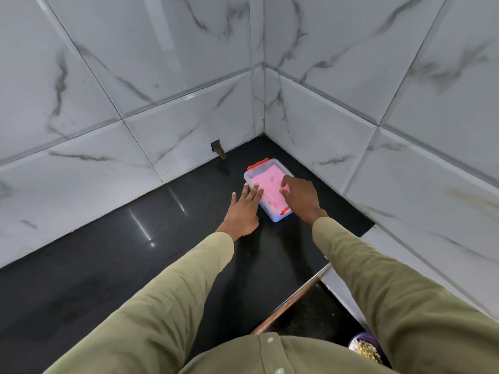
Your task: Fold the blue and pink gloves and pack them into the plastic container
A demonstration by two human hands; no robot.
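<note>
Pink glove [266, 184] fills the plastic container [272, 214] near the counter's [108, 265] back corner, long axis running away from us; our left hand [243, 209] and right hand [299, 197] lie flat, fingers spread, flanking it, gripping nothing.

Black countertop [108, 265], marble-tiled walls [162, 63], purple bowl [364, 338] below.

Person wearing a long-sleeved olive-green button-front shirt [270, 354] with small pale round buttons [269, 340], its sleeves [172, 290] reaching to both wrists; hands bare.
</note>
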